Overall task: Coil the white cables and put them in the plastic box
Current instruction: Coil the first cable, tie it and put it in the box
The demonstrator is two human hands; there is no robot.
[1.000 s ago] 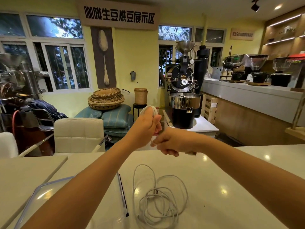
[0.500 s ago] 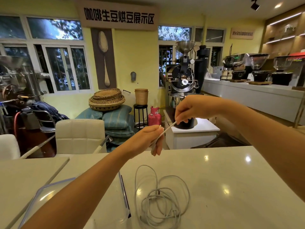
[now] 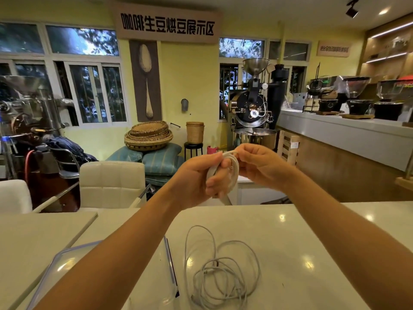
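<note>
My left hand (image 3: 201,177) is raised above the far side of the white table (image 3: 301,242) and grips a coiled white cable (image 3: 233,173), its loops wrapped over my fingers. My right hand (image 3: 259,166) meets it from the right and pinches the cable's top strand. One short end of that cable hangs below my left hand. A second white cable (image 3: 223,274) lies loose and tangled on the table in front of me. The clear plastic box (image 3: 165,265) stands at the lower left, mostly hidden behind my left forearm.
A second table top (image 3: 33,242) adjoins on the left. White padded chairs (image 3: 111,182) stand behind the table. Beyond are a coffee roaster (image 3: 252,113), stacked baskets on cushions (image 3: 147,135) and a long counter (image 3: 346,135) with grinders at the right.
My right hand, which had pulled the cable up and to the right, has come back down to my left hand. The stretched strand is now wound as another loop over my left fingers.
</note>
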